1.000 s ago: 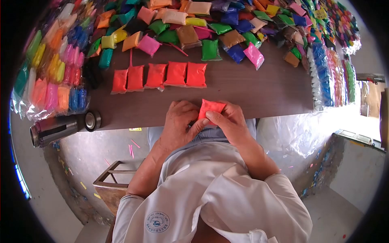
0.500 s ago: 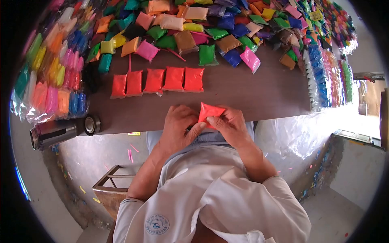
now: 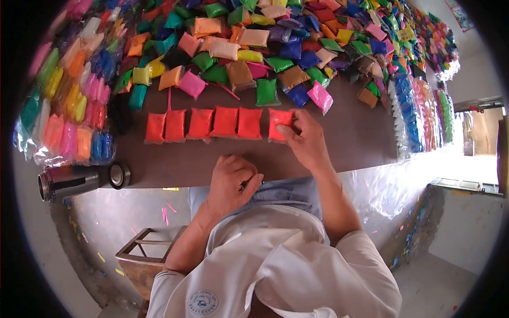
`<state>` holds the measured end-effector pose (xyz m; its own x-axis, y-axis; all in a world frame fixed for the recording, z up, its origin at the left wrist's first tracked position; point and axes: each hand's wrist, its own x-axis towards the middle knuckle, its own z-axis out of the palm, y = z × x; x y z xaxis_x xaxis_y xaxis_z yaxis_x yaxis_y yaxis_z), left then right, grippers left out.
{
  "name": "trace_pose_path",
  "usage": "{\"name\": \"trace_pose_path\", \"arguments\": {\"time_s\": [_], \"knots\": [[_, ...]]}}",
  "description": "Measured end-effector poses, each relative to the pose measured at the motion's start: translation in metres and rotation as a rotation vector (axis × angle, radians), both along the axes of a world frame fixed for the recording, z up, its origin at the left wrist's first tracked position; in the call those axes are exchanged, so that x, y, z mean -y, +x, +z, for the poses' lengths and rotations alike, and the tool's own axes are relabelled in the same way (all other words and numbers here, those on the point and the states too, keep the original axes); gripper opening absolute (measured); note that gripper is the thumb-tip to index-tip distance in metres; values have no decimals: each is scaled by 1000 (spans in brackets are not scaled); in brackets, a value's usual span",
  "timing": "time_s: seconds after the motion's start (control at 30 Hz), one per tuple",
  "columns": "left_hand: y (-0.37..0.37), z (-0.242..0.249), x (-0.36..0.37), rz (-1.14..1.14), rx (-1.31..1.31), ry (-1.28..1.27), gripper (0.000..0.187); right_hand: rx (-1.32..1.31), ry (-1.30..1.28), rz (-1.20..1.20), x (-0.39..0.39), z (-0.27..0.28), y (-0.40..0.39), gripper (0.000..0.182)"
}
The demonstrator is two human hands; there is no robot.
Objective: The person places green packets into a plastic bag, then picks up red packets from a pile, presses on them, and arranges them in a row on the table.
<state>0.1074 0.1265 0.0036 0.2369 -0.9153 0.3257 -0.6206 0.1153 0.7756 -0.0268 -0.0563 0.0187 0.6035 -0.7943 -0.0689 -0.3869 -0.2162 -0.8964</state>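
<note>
My right hand pinches a red clay packet in clear wrap, thumb on its face and fingers behind its right edge. The packet stands at the right end of a row of several similar red packets on the dark table, with a small gap to its neighbour. Down at the table's front edge rests my left hand, its fingers curled in and its thumb toward them. I see nothing held in it, though the palm is hidden.
A heap of many-coloured packets covers the back of the brown table. Bagged packets lie left, stacked strips right. A metal flask and its lid lie at the front left. A wooden stool stands below.
My right hand has carried the red packet from the table's front edge forward to the right end of the row. My left hand has come off the packet and stays near the edge, curled.
</note>
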Motion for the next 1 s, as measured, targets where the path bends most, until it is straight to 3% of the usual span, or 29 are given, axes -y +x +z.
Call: {"name": "trace_pose_path", "arguments": {"time_s": [0.07,0.17,0.27,0.5,0.83,1.0], "knots": [[-1,0,0,6,6,1,19,-6,-2,44,0,-4,3,37],[-1,0,1,15,30,10,18,-44,-208,-18,-2,-4,6,39],[-3,0,2,29,65,12,15,-130,-228,-131,-9,6,7,39],[-5,0,6,61,127,-2,14,-66,-347,-62,-17,4,3,24],[-10,-5,9,102,185,-14,20,-91,-415,72,-5,-1,1,16],[-11,-6,10,109,165,-43,20,20,-502,-101,31,12,0,10]]}}
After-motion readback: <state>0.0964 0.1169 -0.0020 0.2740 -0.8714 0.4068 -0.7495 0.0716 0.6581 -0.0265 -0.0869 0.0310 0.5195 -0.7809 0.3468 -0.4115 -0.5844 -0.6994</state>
